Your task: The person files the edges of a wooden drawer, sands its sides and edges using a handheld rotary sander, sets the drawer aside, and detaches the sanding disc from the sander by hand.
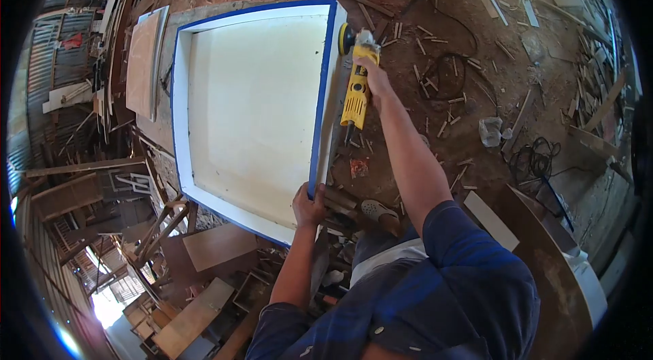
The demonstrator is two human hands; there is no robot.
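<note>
A large shallow wooden box [255,101] with a white inside and blue rim edges lies open side up in front of me. My right hand [373,74] is wrapped round a yellow angle grinder [356,98] fitted with a round sanding pad [344,39]. The pad is right at the outer face of the box's right side, near its far corner. Near the close right corner, my left hand [309,205] grips the blue-edged rim, fingers over the edge.
Wood offcuts [445,122] litter the dirt floor to the right, with a dark cable [462,67] among them. Panels [146,64] stand left of the box. Boards [194,319] and timber pile up at lower left. A clear plastic bag [490,132] lies on the floor.
</note>
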